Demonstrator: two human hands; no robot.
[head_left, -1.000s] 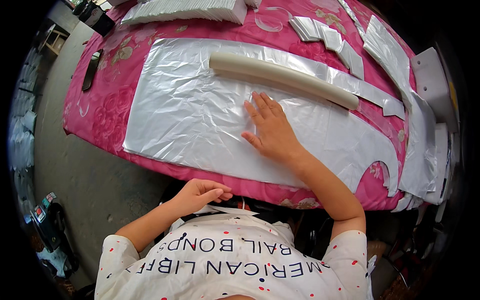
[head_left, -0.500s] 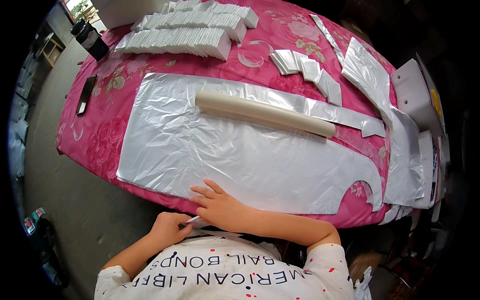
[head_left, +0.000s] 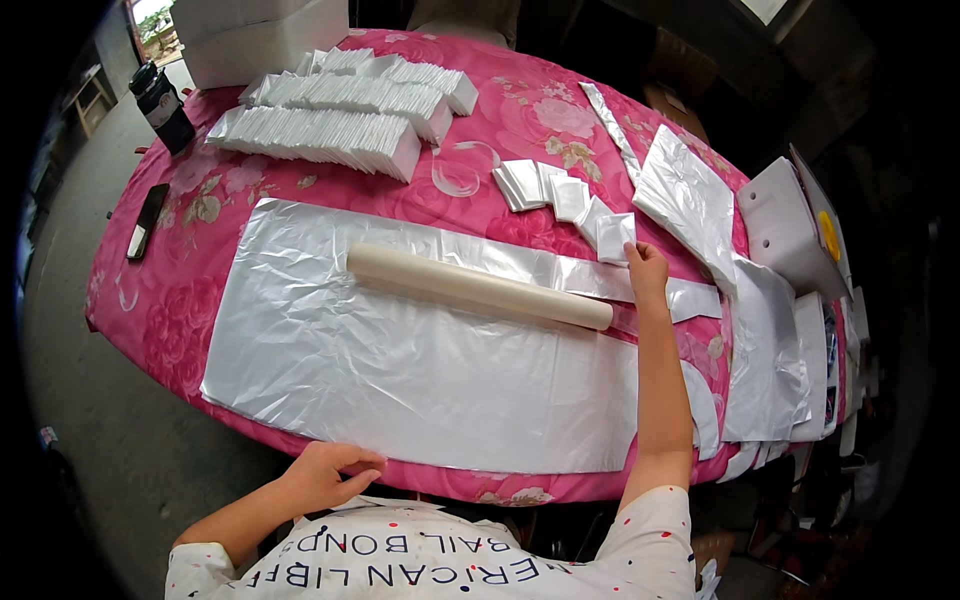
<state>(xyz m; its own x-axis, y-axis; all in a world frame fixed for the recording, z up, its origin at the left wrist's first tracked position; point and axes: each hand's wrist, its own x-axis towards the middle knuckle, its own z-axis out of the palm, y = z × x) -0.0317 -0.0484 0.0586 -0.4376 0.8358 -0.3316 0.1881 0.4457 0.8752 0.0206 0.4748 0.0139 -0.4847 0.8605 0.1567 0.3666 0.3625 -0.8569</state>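
My right hand (head_left: 648,268) is stretched out over the table, its fingertips pinching the edge of a folded white plastic square (head_left: 615,240). That square lies at the near end of a short overlapping row of folded squares (head_left: 570,198). My left hand (head_left: 325,475) rests at the table's front edge, thumb apart from the fingers, with nothing visible in it. Just beyond it lies a stack of large, thin white plastic sheets (head_left: 400,370) with a curved cutout at the right. A long beige tube (head_left: 480,287) lies across the sheets.
Dense rows of folded squares (head_left: 330,140) stand at the back left near a white box (head_left: 255,45). A dark bottle (head_left: 163,110) and a phone (head_left: 148,222) are on the left. More plastic sheeting (head_left: 765,350) and a white holder (head_left: 785,225) line the right. A pink flowered cloth (head_left: 165,310) covers the table.
My right hand has moved from beside my left hand to the far right, where another folded square now lies at the row's end. The whole view has shifted slightly.
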